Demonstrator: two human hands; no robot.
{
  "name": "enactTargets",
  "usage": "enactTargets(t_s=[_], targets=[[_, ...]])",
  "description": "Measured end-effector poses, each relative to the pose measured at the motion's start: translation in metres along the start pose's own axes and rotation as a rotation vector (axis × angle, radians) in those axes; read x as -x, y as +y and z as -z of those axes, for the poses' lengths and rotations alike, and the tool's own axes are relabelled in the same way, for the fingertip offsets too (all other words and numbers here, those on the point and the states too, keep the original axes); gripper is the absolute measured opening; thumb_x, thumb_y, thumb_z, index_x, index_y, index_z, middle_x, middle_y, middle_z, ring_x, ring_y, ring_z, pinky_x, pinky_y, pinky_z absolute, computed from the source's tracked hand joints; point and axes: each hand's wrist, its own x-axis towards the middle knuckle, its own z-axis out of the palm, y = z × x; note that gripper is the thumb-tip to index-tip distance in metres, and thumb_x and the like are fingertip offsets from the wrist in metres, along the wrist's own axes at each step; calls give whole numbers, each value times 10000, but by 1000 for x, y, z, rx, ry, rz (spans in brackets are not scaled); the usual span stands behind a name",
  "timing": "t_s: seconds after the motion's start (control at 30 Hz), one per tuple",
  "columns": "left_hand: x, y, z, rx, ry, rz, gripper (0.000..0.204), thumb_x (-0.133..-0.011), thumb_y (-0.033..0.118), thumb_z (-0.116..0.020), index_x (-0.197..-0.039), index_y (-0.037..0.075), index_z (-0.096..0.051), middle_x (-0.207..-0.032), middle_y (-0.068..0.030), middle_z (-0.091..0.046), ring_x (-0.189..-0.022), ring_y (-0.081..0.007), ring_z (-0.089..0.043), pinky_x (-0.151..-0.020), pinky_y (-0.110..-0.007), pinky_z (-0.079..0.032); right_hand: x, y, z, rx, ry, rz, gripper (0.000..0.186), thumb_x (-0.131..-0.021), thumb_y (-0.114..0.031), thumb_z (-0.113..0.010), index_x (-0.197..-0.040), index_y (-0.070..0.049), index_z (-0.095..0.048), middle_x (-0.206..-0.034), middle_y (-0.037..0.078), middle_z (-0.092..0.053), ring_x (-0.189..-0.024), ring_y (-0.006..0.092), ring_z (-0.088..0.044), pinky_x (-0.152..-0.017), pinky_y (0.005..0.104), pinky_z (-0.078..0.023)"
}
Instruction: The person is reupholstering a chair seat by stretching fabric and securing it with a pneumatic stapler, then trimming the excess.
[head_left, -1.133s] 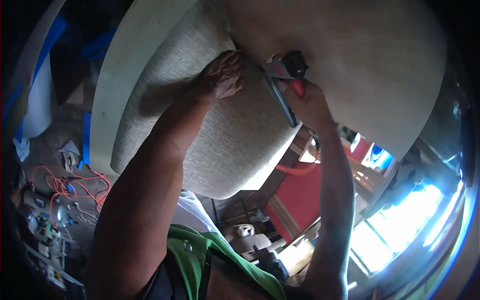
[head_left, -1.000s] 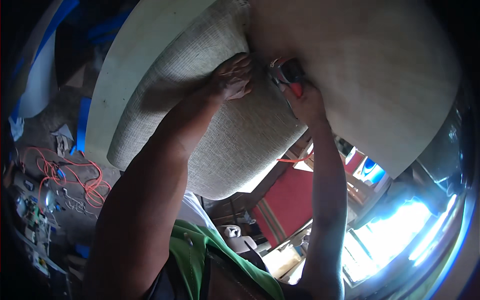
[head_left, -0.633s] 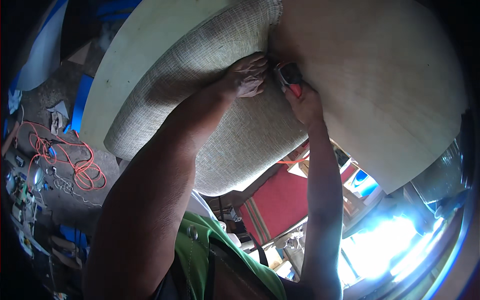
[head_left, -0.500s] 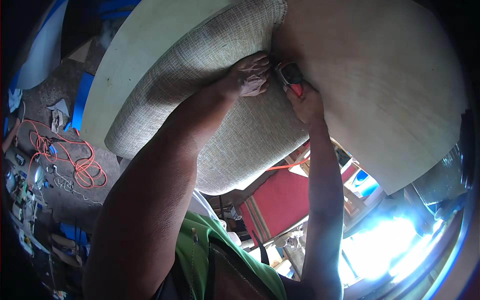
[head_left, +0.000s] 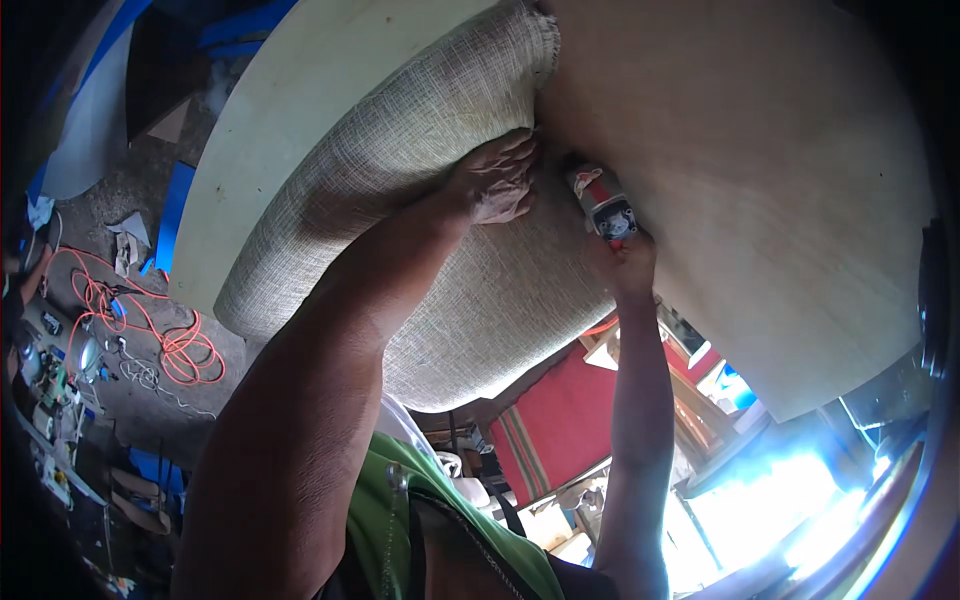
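A beige woven fabric [head_left: 460,320] lies in a broad curved fold against pale plywood panels [head_left: 760,180], its frayed top end at the upper middle. My left hand [head_left: 492,178] has its fingers curled on the fabric where the fold meets the wood, gripping it. My right hand [head_left: 628,262] holds a red, black and silver power tool [head_left: 605,200], apparently a staple gun, just right of my left hand along that same line. The tool's nose is in shadow, so whether it touches is unclear.
Orange hose [head_left: 190,350] lies coiled on the floor [head_left: 230,395] at left, beside cluttered tools [head_left: 60,400], blue strips [head_left: 178,215] and someone's arm [head_left: 32,280]. Below the fabric are a red striped mat [head_left: 550,430] and wooden framing. A bright opening [head_left: 760,505] is at lower right.
My right hand and the tool have moved a little lower, and the tool has turned to show another side. My left hand stays on the fold. The view has shifted slightly.
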Motion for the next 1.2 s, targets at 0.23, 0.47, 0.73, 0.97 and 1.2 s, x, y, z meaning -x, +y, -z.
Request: enactTargets(t_s=[0.23, 0.47, 0.73, 0.97, 1.2], targets=[[-1, -3, 2, -33, 0, -15, 740, -1038, 507, -314, -1530, -38, -408, -1636, -142, -381, -1578, -293, -206, -1309, -463, 25, -4, -15, 2, 310, -227, -116, 559, -799, -346, -793, -1272, -95, -634, -917, 208, -737, -851, 428, -721, -770, 535, -587], [3, -4, 6, 22, 53, 5, 720, -1028, 493, -361, -1569, 18, -373, -1653, -122, -355, -1578, -282, -203, -1308, -455, -9, -22, -27, -9, 372, -383, -207, 669, -821, -396, -763, -1382, -99, -552, -1038, 254, -717, -956, 462, -696, -870, 580, -556], [0, -3, 3, 11, -12, 12, 745, -1022, 516, -381, -1573, 15, -370, -1671, -110, -320, -1583, -252, -177, -1311, -431, -11, -31, -33, -23, 356, -285, -149, 660, -811, -391, -764, -1364, -90, -566, -943, 240, -712, -884, 464, -692, -792, 573, -560], [0, -7, 17, -71, 40, -142, 625, -1039, 420, -356, -1447, -3, -567, -1571, -149, -485, -1512, -349, -342, -1295, -515, -71, -30, -26, -28, 412, -266, -190, 639, -801, -422, -766, -1352, -148, -594, -877, 238, -724, -836, 468, -702, -747, 591, -570], [0, -5, 30, -178, -56, -139, 704, -1041, 491, -382, -1511, -27, -467, -1573, -179, -468, -1494, -357, -372, -1280, -498, -174, -39, -38, -31, 441, -267, -258, 558, -799, -399, -764, -1285, -152, -643, -929, 243, -738, -875, 467, -711, -802, 582, -583]])
